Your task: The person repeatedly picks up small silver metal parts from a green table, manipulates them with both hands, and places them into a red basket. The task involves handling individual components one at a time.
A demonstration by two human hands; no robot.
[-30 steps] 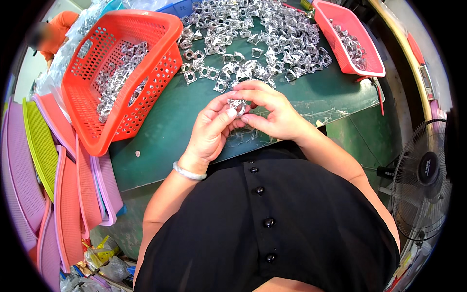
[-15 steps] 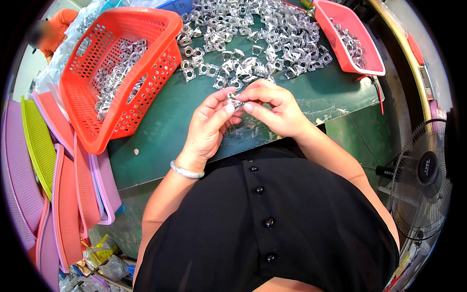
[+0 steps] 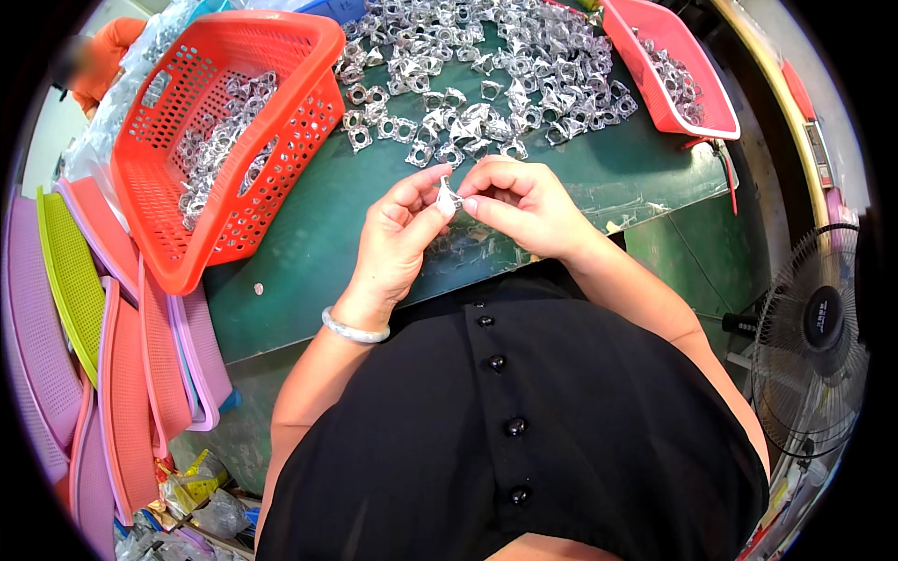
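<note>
Above the near edge of the green table (image 3: 309, 271), my two hands meet at one small shiny metal part (image 3: 448, 198). My left hand (image 3: 398, 234) pinches it between thumb and fingers. From the other side, the thumb and curled fingers of my right hand (image 3: 524, 208) close on its right edge. The fingers partly cover the part, so its full shape is hidden. Just beyond my hands spreads a loose pile of similar silvery metal parts (image 3: 468, 122), many with a round hole.
A red perforated basket (image 3: 323, 103) holding metal parts stands tilted at the left. At the far right is a pink tray (image 3: 645, 89) with more parts. Stacked purple, orange and green baskets (image 3: 70, 280) lean at the left; a black fan (image 3: 812, 323) stands at the right.
The metal part has turned between my fingers and now points more upright. My right hand's fingers have curled in more. Both hands stay at nearly the same place.
</note>
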